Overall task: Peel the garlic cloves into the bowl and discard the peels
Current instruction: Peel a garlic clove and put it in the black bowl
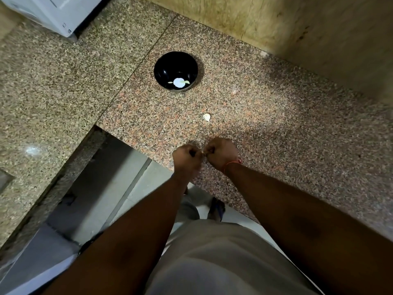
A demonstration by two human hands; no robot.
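Both grips [203, 153] pinching hidden clove.

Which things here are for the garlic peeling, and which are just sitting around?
For the job:
- left hand and right hand, fingers curled together on something too small to make out
- garlic clove on the counter
- black bowl

Just there:
- granite counter
- white appliance
- red wrist thread

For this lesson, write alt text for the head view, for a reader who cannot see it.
Two hands, left and right, meet fingertip to fingertip over a speckled counter, apparently working at something too small to make out. Beyond them lies a garlic clove, and farther back a black bowl holding pale bits.
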